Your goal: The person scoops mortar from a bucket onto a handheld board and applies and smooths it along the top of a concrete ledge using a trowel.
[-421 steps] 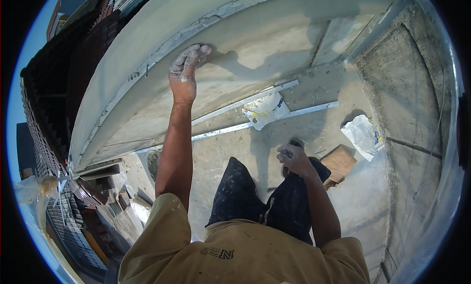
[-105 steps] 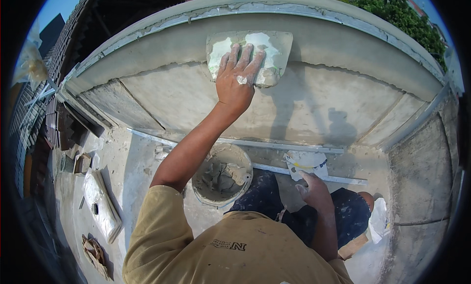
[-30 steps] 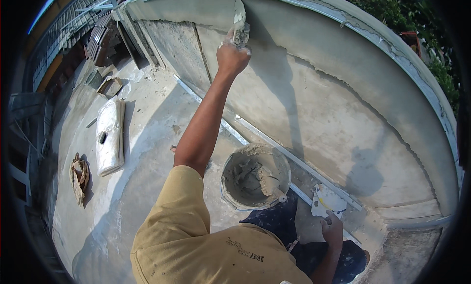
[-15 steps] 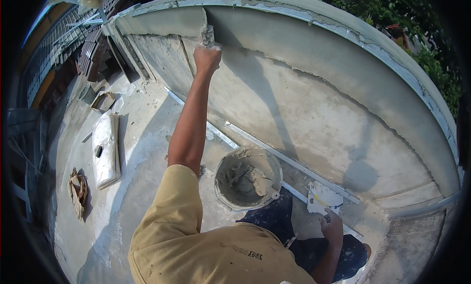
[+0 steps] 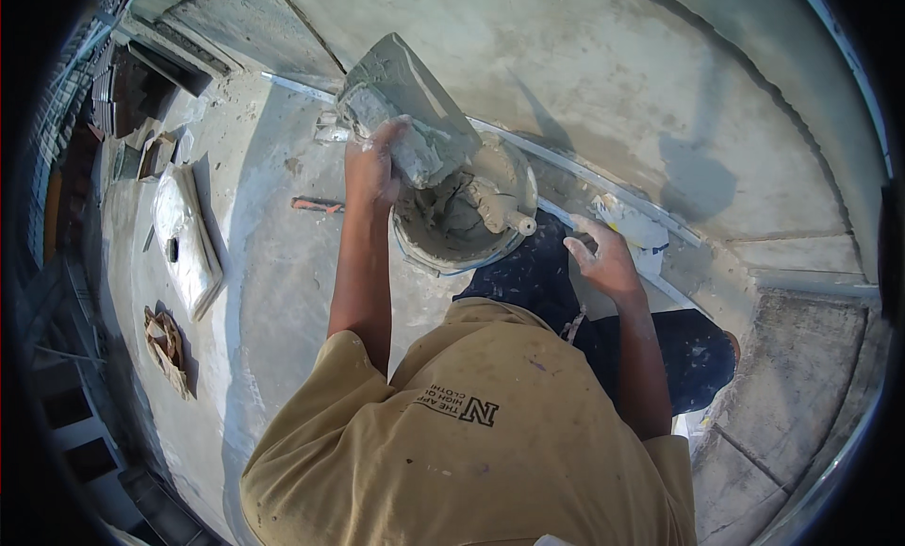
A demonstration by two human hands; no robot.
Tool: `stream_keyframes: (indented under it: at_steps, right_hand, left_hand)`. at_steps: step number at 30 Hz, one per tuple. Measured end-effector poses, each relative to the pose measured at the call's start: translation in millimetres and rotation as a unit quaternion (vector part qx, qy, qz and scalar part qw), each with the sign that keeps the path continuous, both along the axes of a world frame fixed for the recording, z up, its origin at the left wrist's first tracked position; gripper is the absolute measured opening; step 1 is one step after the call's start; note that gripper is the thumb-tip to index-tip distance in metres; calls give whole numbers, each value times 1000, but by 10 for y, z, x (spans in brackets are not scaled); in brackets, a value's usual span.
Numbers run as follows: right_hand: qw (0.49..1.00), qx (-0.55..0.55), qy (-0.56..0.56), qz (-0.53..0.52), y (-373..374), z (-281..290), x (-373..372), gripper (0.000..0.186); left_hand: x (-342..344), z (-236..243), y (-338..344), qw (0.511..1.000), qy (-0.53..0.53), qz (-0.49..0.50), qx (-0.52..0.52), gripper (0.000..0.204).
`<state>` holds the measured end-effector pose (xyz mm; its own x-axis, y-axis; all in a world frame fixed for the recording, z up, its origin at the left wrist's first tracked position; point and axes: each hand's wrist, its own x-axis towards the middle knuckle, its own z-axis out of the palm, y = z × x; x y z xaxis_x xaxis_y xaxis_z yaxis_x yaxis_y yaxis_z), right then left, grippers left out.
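Shirt print: dark lettering on the tan shirt [image 5: 528,489], lower centre
White sheet [image 5: 633,223]: right of centre, yellow and blue marks
Broad trowel [image 5: 419,107]: upper centre, overlapping the rim of the bucket [image 5: 443,261]; contact unclear
Left hand [image 5: 375,159]: clamped on the trowel
Right hand [image 5: 608,260]: right of centre, fingers parted, well apart from the trowel

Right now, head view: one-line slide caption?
Left hand grips a smeared, broad-bladed trowel at a bucket of grey mix; right hand open, empty.

Grey floor [image 5: 283,291]: bucket [image 5: 515,169], white bundle [image 5: 186,249] (plastic-looking), crumpled brown paper [image 5: 166,351].
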<state>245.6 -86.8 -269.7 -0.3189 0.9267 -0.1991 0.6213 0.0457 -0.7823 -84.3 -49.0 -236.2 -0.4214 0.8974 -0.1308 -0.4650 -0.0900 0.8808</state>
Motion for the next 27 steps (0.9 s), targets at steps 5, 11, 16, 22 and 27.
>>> stream_keyframes:
  at_steps: [5,11,16,22,27]
  right_hand:
    - [951,102,-237,171,385,-658,-981,36]
    - [887,-22,-379,262,641,-597,-1135,22]
    - [944,15,-285,167,401,74,-362,36]
    - [987,54,-123,93,-243,243,107,56]
    - [974,139,-115,139,-522,144,7,53]
  left_hand:
    - [-441,-895,-756,981,-169,37,-90,27]
    - [-428,-973,-1106,968,-216,49,-119,31]
    - [-366,-1230,-1138,960,-231,40,-152,38]
    - [-183,-1320,-784,962,-241,-2,-131,51]
    - [-83,-1321,-503,950,-282,-28,-130,55]
